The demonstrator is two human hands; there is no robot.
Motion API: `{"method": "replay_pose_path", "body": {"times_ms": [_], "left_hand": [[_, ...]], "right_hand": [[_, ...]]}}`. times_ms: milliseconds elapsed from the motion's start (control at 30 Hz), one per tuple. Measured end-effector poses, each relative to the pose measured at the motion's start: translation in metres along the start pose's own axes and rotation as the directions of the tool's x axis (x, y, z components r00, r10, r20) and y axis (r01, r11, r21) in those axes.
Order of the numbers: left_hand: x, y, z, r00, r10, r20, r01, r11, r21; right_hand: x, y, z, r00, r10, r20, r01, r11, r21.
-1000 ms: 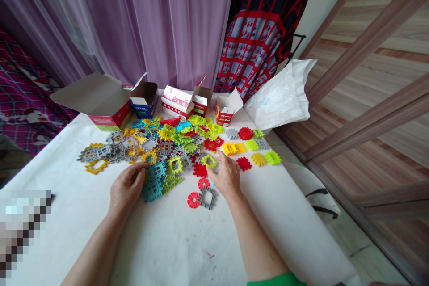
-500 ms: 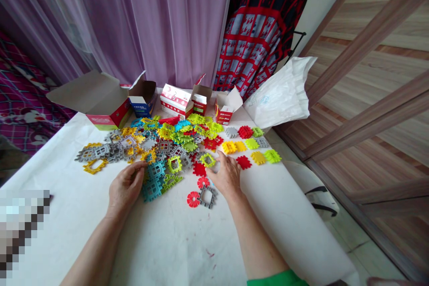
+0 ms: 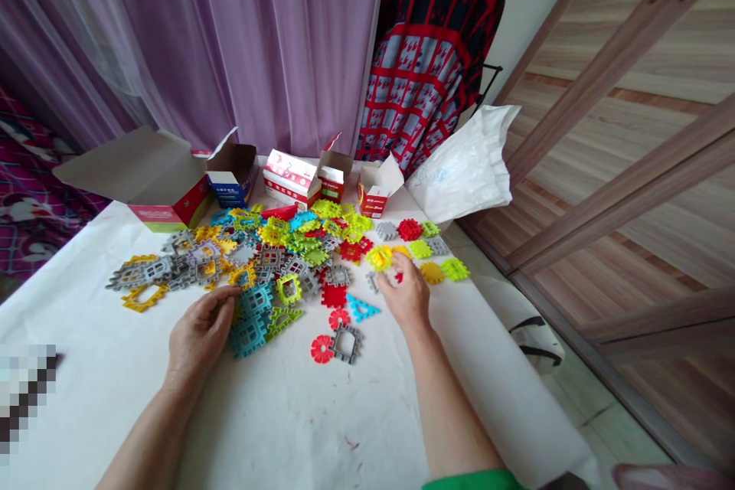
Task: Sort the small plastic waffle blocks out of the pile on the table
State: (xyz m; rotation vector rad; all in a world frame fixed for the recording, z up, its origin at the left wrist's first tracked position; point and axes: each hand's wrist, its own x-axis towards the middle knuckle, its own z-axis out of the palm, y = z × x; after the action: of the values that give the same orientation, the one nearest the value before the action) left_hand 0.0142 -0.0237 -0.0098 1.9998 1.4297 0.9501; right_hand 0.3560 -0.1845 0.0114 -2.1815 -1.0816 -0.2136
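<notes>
My left hand [image 3: 202,329] rests at the near left edge of the pile, fingers curled together. Its fingertips reach the teal interlocking pieces [image 3: 253,314] and a yellow one [image 3: 242,276]; whether it grips anything is hidden. My right hand [image 3: 406,295] hovers at the pile's right side, thumb and index finger apart. Just beyond those fingers, a lime-yellow building piece [image 3: 379,257] lies on the yellow stack. A grey piece [image 3: 372,282] is beside the thumb, and a red one is mostly covered by the hand. Left of it lie a blue triangle [image 3: 363,308] and a red square [image 3: 334,295].
Opened boxes stand along the back, among them a large one [image 3: 169,216] and a blue one [image 3: 230,191]. A white bag [image 3: 465,168] leans at the back right corner. Sorted pieces [image 3: 432,272] lie on the right. Red discs [image 3: 321,349] and a grey frame [image 3: 347,344] lie in front.
My right hand has moved right, and the lime frame it held has gone from the pile's edge to the yellow stack. The blue triangle has come into sight. My left hand has barely moved.
</notes>
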Motion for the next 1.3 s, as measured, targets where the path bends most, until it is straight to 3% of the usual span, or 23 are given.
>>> {"method": "replay_pose_path", "body": {"times_ms": [200,367,733,933,1300], "left_hand": [[0.002,-0.007,0.001,0.999,0.045,-0.019,-0.045,0.999,0.011],[0.003,-0.008,0.002,0.998,0.051,-0.040,-0.050,0.998,0.046],[0.003,-0.008,0.000,0.997,0.069,-0.028,-0.067,0.996,0.066],[0.002,-0.001,-0.002,1.000,0.013,-0.011,-0.012,0.998,0.058],[0.002,0.001,-0.004,1.000,0.005,-0.012,-0.004,0.997,0.072]], "right_hand": [[0.045,0.056,-0.043,0.979,0.178,-0.097,-0.196,0.957,-0.214],[0.071,0.077,-0.051,0.971,0.235,-0.047,-0.237,0.910,-0.340],[0.070,0.085,-0.032,0.970,0.244,-0.010,-0.226,0.880,-0.419],[0.071,0.094,-0.027,0.970,0.241,0.033,-0.205,0.882,-0.425],[0.071,0.072,-0.036,0.957,0.278,0.086,-0.207,0.857,-0.471]]}}
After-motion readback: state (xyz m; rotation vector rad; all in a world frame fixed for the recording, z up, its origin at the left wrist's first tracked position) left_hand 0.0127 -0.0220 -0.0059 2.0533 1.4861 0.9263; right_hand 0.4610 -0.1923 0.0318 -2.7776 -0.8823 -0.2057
